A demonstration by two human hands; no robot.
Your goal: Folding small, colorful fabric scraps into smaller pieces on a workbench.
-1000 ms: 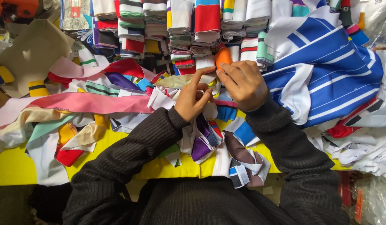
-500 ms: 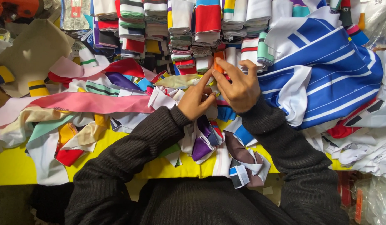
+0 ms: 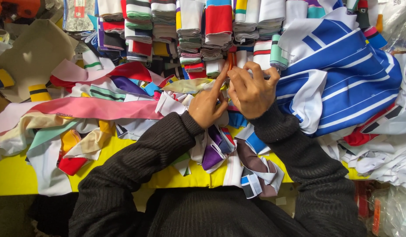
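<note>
Both hands working together above the yellow table (image 3: 19, 175). Left hand (image 3: 207, 107) and right hand (image 3: 252, 90) are pinching a narrow orange strip (image 3: 231, 59) between closed fingers, just before the folded collar stacks (image 3: 190, 35). Blue striped cloth (image 3: 347, 83) is lying just right; loose scraps (image 3: 93, 107) left.

The orange strip (image 3: 231, 60) is showing only as a narrow sliver above the right hand (image 3: 252, 90); the curled fingers are covering the rest, so the grip on it cannot be made out. The left hand (image 3: 208, 105) is hiding the scraps lying under its palm. The folded stacks (image 3: 190, 26) are running off the top edge. The blue striped cloth (image 3: 352, 83) is burying whatever lies beneath it. The yellow worktop (image 3: 19, 175) is showing only in patches between the scraps, and the dark sleeves (image 3: 137, 162) are covering its near edge.
</note>
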